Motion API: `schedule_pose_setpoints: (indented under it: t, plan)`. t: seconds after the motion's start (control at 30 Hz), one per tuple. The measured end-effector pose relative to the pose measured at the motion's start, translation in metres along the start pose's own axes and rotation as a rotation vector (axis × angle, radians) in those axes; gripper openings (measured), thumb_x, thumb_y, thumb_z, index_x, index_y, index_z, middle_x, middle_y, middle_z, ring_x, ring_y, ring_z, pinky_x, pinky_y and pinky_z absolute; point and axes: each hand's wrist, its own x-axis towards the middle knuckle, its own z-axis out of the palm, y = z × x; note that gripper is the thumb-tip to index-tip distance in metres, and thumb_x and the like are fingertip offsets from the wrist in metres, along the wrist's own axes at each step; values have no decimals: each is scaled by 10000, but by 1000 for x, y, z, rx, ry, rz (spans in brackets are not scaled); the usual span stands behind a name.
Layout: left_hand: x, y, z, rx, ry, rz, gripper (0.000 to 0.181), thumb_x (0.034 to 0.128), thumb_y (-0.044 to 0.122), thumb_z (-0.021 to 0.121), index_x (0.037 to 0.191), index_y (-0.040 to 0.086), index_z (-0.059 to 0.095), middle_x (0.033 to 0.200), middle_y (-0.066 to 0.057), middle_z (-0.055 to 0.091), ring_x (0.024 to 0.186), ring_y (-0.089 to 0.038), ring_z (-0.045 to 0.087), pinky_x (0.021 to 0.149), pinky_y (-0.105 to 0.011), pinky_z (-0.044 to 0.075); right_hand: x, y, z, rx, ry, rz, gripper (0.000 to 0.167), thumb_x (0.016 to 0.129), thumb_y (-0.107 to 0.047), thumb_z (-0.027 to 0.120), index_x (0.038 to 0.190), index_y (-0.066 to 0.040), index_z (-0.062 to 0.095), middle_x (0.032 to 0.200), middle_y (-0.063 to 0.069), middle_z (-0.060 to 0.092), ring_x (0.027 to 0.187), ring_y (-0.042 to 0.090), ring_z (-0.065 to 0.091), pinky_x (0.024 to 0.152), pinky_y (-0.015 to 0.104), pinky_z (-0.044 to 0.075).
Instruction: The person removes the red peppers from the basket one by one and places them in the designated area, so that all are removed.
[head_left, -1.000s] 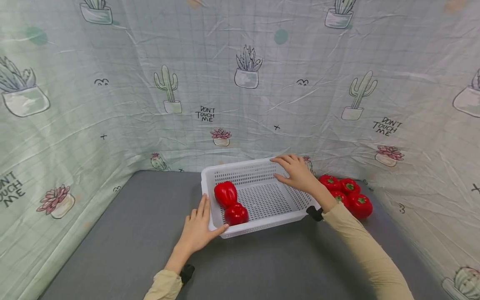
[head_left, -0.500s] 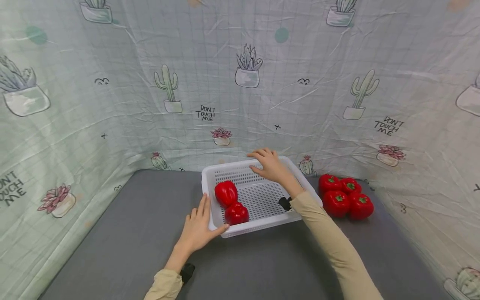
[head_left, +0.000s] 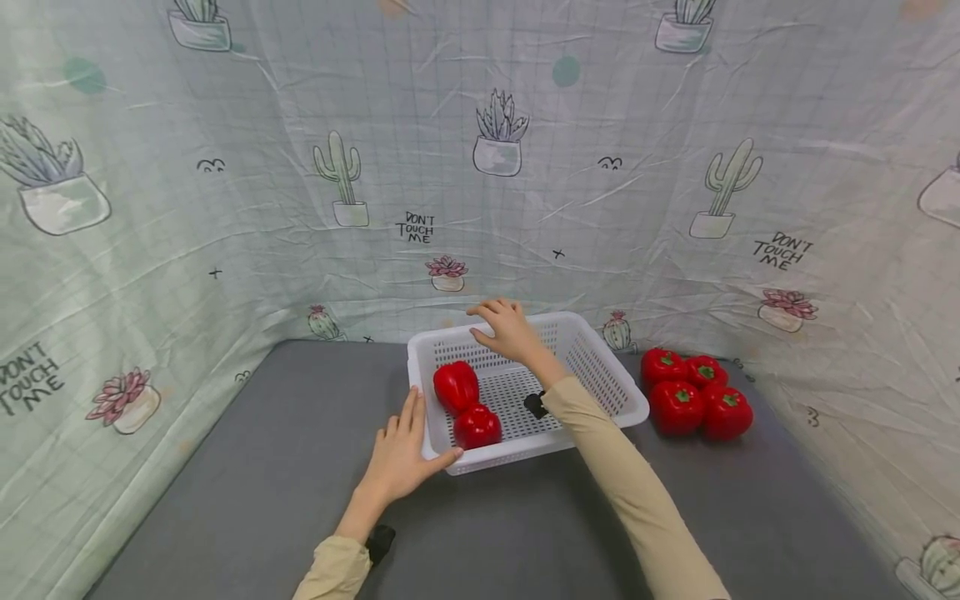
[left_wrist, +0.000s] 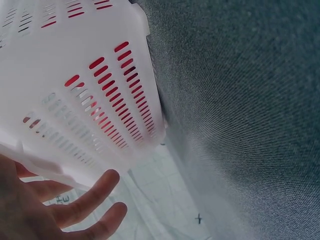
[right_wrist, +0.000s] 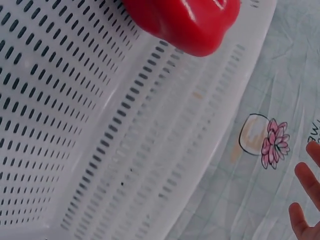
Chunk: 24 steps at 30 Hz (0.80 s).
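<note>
My left grip (head_left: 401, 457) braces a white basket (head_left: 636, 408) on the grey worktop (head_left: 285, 467), fingers apart and nearly straight along its 9 o'clock rim, thumb spread to the near edge at the 7 o'clock corner. My right grip (head_left: 513, 333) hangs over the basket's far side toward 12 o'clock, its bent fingers and thumb apart with nothing between them. Inside the basket, one red pepper (head_left: 455, 387) lies at 9 o'clock and a second pepper (head_left: 477, 427) sits just beside it at 8 o'clock, by the near wall. Outside, at 3 o'clock, four red peppers (head_left: 677, 407) cluster with green stems up, well apart from both grips. Beige sleeves (head_left: 630, 492) cover my forearms, and a cactus-print cloth (head_left: 420, 150) rises behind the worktop at 12 o'clock, lettered "Don't touch me."
</note>
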Motion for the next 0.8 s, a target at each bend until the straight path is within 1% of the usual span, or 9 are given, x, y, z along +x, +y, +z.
schedule_pose_setpoints:
  t: [0.03, 0.17, 0.23, 0.27, 0.37, 0.43, 0.57, 0.67, 0.8]
  plan:
    - [0, 0, 0, 1, 2, 2, 993, 717, 639, 543, 1413, 22, 198, 1488, -125, 181, 1061, -332, 444, 844, -532, 395, 1, -1, 2, -6, 12, -11, 281, 863, -269, 566, 1115, -147, 591, 1114, 60, 583, 1034, 250, 484, 870, 476, 334]
    - [0, 0, 1, 0, 5, 0, 991, 716, 642, 543, 1412, 24, 201, 1490, -120, 178, 1061, -331, 445, 843, -529, 397, 4, -6, 11, -22, -2, -26, 283, 867, -286, 553, 1106, -142, 596, 1116, 62, 584, 1033, 248, 487, 850, 466, 346]
    - [0, -1, 1, 3, 6, -3, 990, 716, 642, 543, 1412, 26, 203, 1491, -119, 175, 1062, -326, 445, 840, -525, 399, 6, -8, 17, -47, -9, -46, 286, 866, -289, 554, 1104, -138, 599, 1108, 62, 589, 1032, 248, 495, 851, 467, 356]
    - [0, -1, 1, 1, 5, -5, 989, 716, 640, 545, 1413, 28, 203, 1491, -118, 174, 1063, -325, 444, 841, -524, 400, 7, -8, 20, -52, -27, -49, 292, 859, -278, 567, 1111, -134, 600, 1113, 64, 589, 1039, 253, 499, 863, 471, 361]
    - [0, 0, 2, -2, -1, -7, 987, 718, 639, 544, 1415, 32, 197, 1493, -115, 168, 1068, -326, 441, 847, -523, 397, 9, -9, 27, -98, -48, -81, 296, 866, -292, 558, 1125, -152, 593, 1107, 52, 591, 1027, 240, 502, 847, 455, 374]
    - [0, 0, 2, -1, -2, -5, 984, 720, 638, 543, 1414, 31, 200, 1493, -118, 169, 1072, -328, 441, 850, -526, 397, 9, -9, 32, -147, -70, -89, 302, 874, -315, 541, 1143, -181, 580, 1118, 30, 586, 1024, 216, 498, 840, 434, 380]
    - [0, 1, 2, -5, 0, -2, 980, 722, 638, 540, 1413, 30, 203, 1491, -121, 174, 1078, -337, 441, 855, -530, 395, 9, -10, 38, -219, -119, -101, 318, 882, -340, 519, 1164, -200, 561, 1139, 16, 575, 1046, 204, 492, 862, 440, 382]
    - [0, 1, 2, -9, 5, -1, 979, 724, 639, 535, 1414, 31, 199, 1492, -118, 171, 1079, -341, 440, 859, -532, 391, 7, -11, 42, -252, -159, -125, 331, 884, -370, 503, 1163, -201, 556, 1149, 20, 564, 1066, 215, 488, 885, 469, 378]
    - [0, -1, 2, -4, 0, -3, 983, 726, 641, 531, 1417, 31, 189, 1495, -118, 160, 1081, -339, 437, 864, -535, 384, 4, -12, 48, -306, -233, -168, 383, 893, -411, 466, 1206, -199, 528, 1181, 27, 545, 1085, 233, 478, 906, 509, 369]
